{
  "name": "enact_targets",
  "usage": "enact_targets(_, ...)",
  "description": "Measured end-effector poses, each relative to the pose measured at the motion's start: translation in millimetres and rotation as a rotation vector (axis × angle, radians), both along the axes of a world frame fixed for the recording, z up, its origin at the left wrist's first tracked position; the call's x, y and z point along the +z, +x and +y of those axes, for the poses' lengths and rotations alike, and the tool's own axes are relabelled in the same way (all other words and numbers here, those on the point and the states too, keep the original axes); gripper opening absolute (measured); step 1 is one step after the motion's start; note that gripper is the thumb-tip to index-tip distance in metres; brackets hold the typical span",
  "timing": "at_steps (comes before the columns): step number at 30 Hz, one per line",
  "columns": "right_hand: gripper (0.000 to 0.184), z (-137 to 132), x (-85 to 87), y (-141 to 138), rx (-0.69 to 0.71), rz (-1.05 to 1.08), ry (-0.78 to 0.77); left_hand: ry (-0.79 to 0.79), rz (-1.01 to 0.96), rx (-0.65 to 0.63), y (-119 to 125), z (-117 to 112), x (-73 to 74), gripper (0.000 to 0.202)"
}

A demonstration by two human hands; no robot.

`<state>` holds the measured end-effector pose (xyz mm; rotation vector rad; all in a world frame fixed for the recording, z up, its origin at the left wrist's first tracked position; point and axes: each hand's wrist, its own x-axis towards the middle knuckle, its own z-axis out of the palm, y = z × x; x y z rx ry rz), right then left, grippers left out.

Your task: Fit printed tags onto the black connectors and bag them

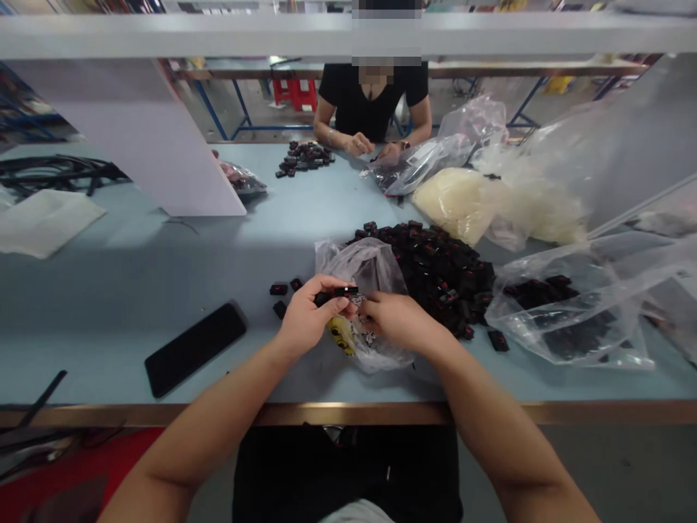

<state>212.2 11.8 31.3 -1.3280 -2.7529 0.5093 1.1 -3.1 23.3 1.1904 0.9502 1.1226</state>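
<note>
My left hand (308,316) is closed on a small black plastic part (343,292), pinched between thumb and fingers. My right hand (397,319) is closed right beside it, its fingertips meeting the same part over a small clear plastic bag (370,272) that lies on the light blue table (163,269). What the right fingers hold is hidden. A heap of black parts with red marks (441,272) lies just right of the bag. Three loose black parts (279,289) rest left of my left hand.
A black phone (194,347) lies at the front left. Clear bags of black parts (566,309) and pale material (462,200) sit on the right. Across the table a person in black handles parts beside another black pile (305,156). A white panel (157,145) stands left.
</note>
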Motion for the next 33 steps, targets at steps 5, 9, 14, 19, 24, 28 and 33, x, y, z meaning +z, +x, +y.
enact_targets(5, 0.023, -7, 0.8, -12, 0.027, -0.117, 0.028, -0.099, -0.049, 0.001, 1, 1, -6.0, 0.035)
enact_targets(9, 0.015, -3, 0.2, -5, -0.044, -0.014, 0.014, -0.105, -0.017, 0.010, 1, 1, -4.8, 0.037)
enact_targets(14, 0.009, 5, -6.2, 7, -0.120, 0.389, -0.075, -0.090, -0.011, 0.005, 1, 2, -5.9, 0.037)
enact_targets(19, 0.017, 12, -10.2, 13, -0.125, 0.673, -0.152, -0.085, 0.004, 0.001, 1, 2, -5.7, 0.034)
enact_targets(24, 0.022, 15, -11.4, 15, -0.171, 0.755, -0.237, -0.079, -0.003, -0.002, 2, 1, -1.5, 0.031)
enact_targets(28, 0.017, 15, -10.9, 14, -0.239, 0.827, -0.273, -0.073, 0.023, -0.003, 3, 0, 1.7, 0.030)
enact_targets(33, 0.010, 12, -7.0, 9, -0.354, 1.028, -0.203, -0.026, 0.087, -0.019, 2, -1, 2.0, 0.027)
